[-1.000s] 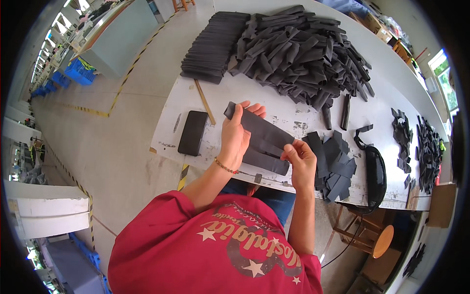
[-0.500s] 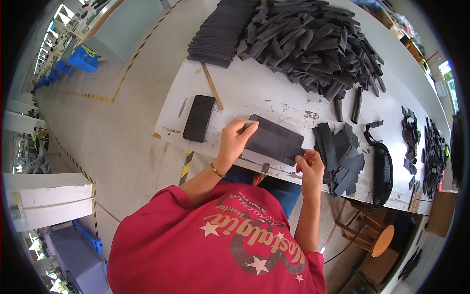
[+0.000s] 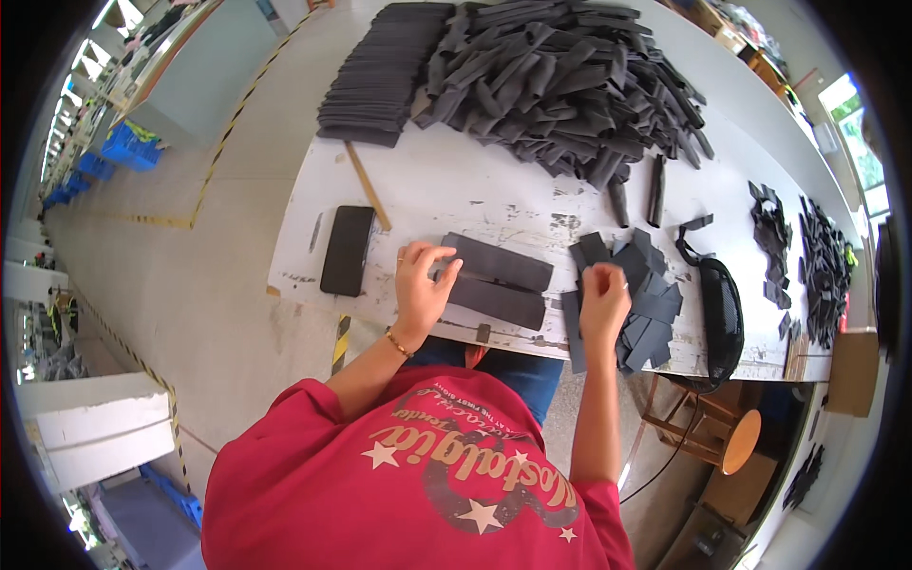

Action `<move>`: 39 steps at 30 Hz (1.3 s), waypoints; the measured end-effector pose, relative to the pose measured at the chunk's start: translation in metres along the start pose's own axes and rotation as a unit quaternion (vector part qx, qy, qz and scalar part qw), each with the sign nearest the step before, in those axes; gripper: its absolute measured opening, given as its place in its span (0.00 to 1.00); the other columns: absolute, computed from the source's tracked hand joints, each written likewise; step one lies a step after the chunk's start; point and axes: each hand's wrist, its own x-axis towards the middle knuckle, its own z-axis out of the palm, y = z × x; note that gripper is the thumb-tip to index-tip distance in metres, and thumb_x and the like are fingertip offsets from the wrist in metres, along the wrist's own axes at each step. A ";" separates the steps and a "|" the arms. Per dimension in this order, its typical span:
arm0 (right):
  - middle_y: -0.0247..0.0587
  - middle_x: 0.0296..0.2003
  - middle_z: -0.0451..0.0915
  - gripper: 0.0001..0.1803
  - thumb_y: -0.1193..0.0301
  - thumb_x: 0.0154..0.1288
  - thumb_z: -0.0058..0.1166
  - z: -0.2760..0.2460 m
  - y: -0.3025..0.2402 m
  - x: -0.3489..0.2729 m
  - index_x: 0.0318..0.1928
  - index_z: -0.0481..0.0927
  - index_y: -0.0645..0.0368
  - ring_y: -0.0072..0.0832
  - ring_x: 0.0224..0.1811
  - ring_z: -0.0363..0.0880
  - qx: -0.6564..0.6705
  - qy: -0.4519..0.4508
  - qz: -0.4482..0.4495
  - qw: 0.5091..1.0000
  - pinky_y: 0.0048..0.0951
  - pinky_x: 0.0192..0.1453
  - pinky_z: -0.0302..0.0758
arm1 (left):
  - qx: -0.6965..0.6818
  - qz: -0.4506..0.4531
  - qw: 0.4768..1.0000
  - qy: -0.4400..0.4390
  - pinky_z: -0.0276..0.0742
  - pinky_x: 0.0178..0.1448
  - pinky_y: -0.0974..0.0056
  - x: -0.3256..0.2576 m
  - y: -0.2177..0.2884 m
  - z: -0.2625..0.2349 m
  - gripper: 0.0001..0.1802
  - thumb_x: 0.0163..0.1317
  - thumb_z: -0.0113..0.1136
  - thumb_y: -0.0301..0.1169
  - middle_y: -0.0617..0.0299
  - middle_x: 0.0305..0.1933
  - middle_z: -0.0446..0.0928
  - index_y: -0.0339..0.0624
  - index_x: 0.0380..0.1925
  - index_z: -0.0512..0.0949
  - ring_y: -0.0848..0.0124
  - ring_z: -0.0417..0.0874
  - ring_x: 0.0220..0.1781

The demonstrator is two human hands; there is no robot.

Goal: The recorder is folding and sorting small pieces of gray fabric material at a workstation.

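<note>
Currently, through the head view, I have the left hand at the left end of a flat, dark grey, fabric-like piece, which lies on the scuffed white table, a narrow gap running along its length. That hand's grip is apart, thumb and forefinger spread. My right hand is over a loose heap of flat, dark grey rectangular pieces, fingers curled in; I cannot tell whether its grip is clamped on one. Left of the left hand I see a black rectangular phone and a thin wooden stick. Right of the heap lies a curved black mesh object.
</note>
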 end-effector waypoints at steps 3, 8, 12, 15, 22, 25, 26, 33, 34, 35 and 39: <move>0.46 0.38 0.79 0.12 0.69 0.61 0.61 0.010 0.019 0.066 0.42 0.78 0.61 0.43 0.43 0.78 -0.127 0.028 0.011 0.991 0.41 0.45 0.74 | -0.061 -0.007 0.998 -0.032 0.72 0.41 0.61 0.009 0.020 0.010 0.07 0.53 0.69 0.25 0.59 0.34 0.76 0.42 0.33 0.82 0.63 0.75 0.37; 0.48 0.41 0.78 0.13 0.68 0.59 0.61 0.029 0.076 0.113 0.43 0.79 0.58 0.46 0.47 0.77 -0.318 0.066 -0.077 0.943 0.44 0.49 0.73 | -0.243 -0.109 0.952 -0.150 0.73 0.35 0.71 0.019 0.045 0.032 0.05 0.62 0.64 0.28 0.65 0.32 0.79 0.38 0.34 0.82 0.77 0.77 0.31; 0.43 0.35 0.78 0.02 0.73 0.62 0.55 0.001 0.033 0.078 0.33 0.79 0.57 0.41 0.41 0.77 -0.269 0.017 -0.179 0.946 0.43 0.43 0.71 | -0.408 -0.280 0.835 -0.238 0.77 0.38 0.73 0.032 0.056 0.045 0.13 0.66 0.62 0.34 0.64 0.32 0.80 0.33 0.37 0.80 0.78 0.80 0.32; 0.44 0.33 0.76 0.02 0.77 0.55 0.54 -0.032 -0.018 0.025 0.31 0.77 0.57 0.43 0.37 0.76 -0.260 -0.092 -0.257 0.926 0.43 0.40 0.69 | -0.471 -0.358 0.770 -0.239 0.77 0.36 0.72 0.036 0.068 0.070 0.13 0.66 0.62 0.35 0.62 0.33 0.80 0.33 0.38 0.79 0.76 0.80 0.32; 0.44 0.38 0.77 0.15 0.77 0.51 0.64 -0.045 -0.028 -0.025 0.42 0.80 0.61 0.42 0.42 0.77 -0.017 -0.128 -0.292 0.948 0.39 0.45 0.74 | -0.428 -0.398 0.757 -0.291 0.84 0.39 0.63 0.029 0.061 0.097 0.13 0.61 0.67 0.31 0.61 0.34 0.81 0.35 0.40 0.78 0.70 0.84 0.37; 0.47 0.41 0.76 0.14 0.70 0.58 0.63 -0.029 0.009 0.009 0.42 0.77 0.62 0.46 0.43 0.75 -0.148 -0.015 -0.179 0.973 0.44 0.48 0.72 | -0.488 -0.412 0.723 -0.265 0.85 0.40 0.62 0.039 0.064 0.082 0.09 0.70 0.54 0.30 0.56 0.37 0.82 0.36 0.45 0.75 0.64 0.87 0.39; 0.46 0.41 0.76 0.16 0.66 0.61 0.61 -0.020 0.018 0.019 0.44 0.77 0.63 0.43 0.44 0.74 -0.285 -0.021 -0.166 0.944 0.41 0.48 0.72 | -0.486 -0.411 0.725 -0.264 0.85 0.40 0.62 0.039 0.065 0.078 0.09 0.70 0.54 0.30 0.56 0.37 0.82 0.36 0.45 0.75 0.64 0.87 0.39; 0.41 0.36 0.78 0.08 0.72 0.58 0.54 0.018 0.045 0.023 0.38 0.80 0.59 0.35 0.42 0.76 -0.512 -0.151 -0.212 0.818 0.33 0.45 0.73 | -0.502 -0.414 0.726 -0.223 0.75 0.25 0.67 0.042 0.041 0.065 0.14 0.75 0.46 0.39 0.55 0.34 0.80 0.38 0.46 0.70 0.70 0.79 0.26; 0.40 0.35 0.78 0.06 0.74 0.57 0.53 0.017 0.046 0.023 0.35 0.80 0.58 0.35 0.42 0.76 -0.489 -0.141 -0.229 0.830 0.32 0.44 0.73 | -0.518 -0.437 0.707 -0.205 0.71 0.23 0.68 0.042 0.039 0.066 0.16 0.75 0.46 0.41 0.55 0.33 0.79 0.37 0.45 0.71 0.71 0.76 0.24; 0.40 0.35 0.78 0.04 0.73 0.57 0.53 0.016 0.045 0.021 0.33 0.79 0.57 0.35 0.42 0.76 -0.486 -0.138 -0.237 0.830 0.34 0.43 0.74 | -0.533 -0.459 0.686 -0.187 0.68 0.22 0.69 0.042 0.038 0.066 0.18 0.75 0.47 0.43 0.55 0.33 0.78 0.36 0.45 0.72 0.73 0.74 0.22; 0.46 0.36 0.78 0.04 0.73 0.62 0.53 -0.001 0.051 0.032 0.34 0.78 0.60 0.42 0.41 0.77 -0.339 -0.134 -0.182 0.913 0.39 0.44 0.75 | -0.605 -0.467 0.614 -0.199 0.73 0.28 0.67 0.048 0.031 0.062 0.21 0.74 0.48 0.45 0.54 0.34 0.78 0.34 0.45 0.73 0.71 0.76 0.27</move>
